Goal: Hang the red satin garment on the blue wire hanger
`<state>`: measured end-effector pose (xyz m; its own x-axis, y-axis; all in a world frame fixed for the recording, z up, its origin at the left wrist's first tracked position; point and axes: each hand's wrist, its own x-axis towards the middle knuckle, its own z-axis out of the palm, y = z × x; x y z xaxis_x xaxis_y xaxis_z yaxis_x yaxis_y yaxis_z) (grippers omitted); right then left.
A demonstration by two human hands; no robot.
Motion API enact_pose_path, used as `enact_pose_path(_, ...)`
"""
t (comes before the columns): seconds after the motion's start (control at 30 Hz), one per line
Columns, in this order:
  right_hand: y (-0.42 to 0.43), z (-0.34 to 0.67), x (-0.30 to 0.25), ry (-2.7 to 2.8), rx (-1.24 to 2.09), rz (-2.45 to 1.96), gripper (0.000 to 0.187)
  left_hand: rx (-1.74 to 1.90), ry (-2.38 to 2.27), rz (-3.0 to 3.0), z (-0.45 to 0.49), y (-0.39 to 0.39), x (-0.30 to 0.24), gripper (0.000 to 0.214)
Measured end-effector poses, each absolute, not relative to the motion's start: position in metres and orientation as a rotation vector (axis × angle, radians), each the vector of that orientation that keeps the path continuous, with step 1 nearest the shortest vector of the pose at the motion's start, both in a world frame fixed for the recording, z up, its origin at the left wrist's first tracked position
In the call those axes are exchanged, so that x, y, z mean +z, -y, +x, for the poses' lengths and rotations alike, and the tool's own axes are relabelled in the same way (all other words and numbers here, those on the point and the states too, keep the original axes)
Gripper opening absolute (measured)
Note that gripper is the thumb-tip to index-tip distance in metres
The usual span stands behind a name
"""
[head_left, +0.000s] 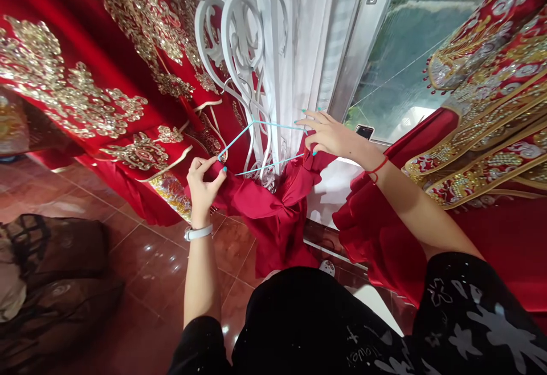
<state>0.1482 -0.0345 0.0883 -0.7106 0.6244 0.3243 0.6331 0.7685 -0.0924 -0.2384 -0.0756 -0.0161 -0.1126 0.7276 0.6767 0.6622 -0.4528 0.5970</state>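
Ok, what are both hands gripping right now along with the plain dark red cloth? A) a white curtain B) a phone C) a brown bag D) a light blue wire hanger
D: the left hand pinches one end of the thin light blue wire hanger and the right hand holds the other end, with the plain dark red cloth bunched under it.

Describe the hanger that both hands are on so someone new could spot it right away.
Start at the white scrolled metal grille in the middle. In front of its lower part, the left hand and right hand hold a thin wire hanger over plain red cloth. It is the only light blue thing among red and gold embroidery.
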Motion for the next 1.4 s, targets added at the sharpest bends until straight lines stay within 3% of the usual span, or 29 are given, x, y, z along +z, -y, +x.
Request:
enact_pose_path(0.27,0.009,0.135,0.095,2.759,0.27,-1.047,0.021,1.607,-1.635,2.064,-0.238,0.077,-0.017,0.032)
enact_pose_path(0.47,0.011,0.135,0.092,2.605,0.337,-0.969,0.011,1.577,-1.724,2.085,-0.239,0.074,-0.019,0.03)
enact_pose_path(0.6,0.03,0.139,0.084,2.304,0.244,-1.026,0.019,1.568,-1.758,2.098,-0.24,0.067,-0.019,0.032)
enact_pose_path(0.77,0.083,0.147,0.038,1.712,0.342,-1.004,0.015,1.64,-1.737,2.091,-0.236,0.073,-0.021,0.042)
enact_pose_path(0.93,0.128,0.147,-0.025,1.25,0.53,-1.109,0.014,1.945,-1.85,1.905,-0.232,0.106,-0.041,0.046)
enact_pose_path(1.03,0.134,0.138,-0.037,1.17,0.441,-1.223,0.019,2.007,-1.958,1.815,-0.229,0.121,-0.05,0.05)
enact_pose_path(1.17,0.114,0.109,-0.018,1.328,0.125,-1.27,0.044,1.888,-2.015,1.884,-0.217,0.119,-0.04,0.076)
enact_pose_path(1.27,0.08,0.084,-0.001,1.536,-0.072,-1.343,0.051,1.739,-2.111,1.817,-0.204,0.104,-0.022,0.09)
enact_pose_path(1.4,0.043,0.069,0.004,1.616,-0.066,-1.509,0.043,1.526,-2.264,1.694,-0.195,0.09,-0.006,0.075)
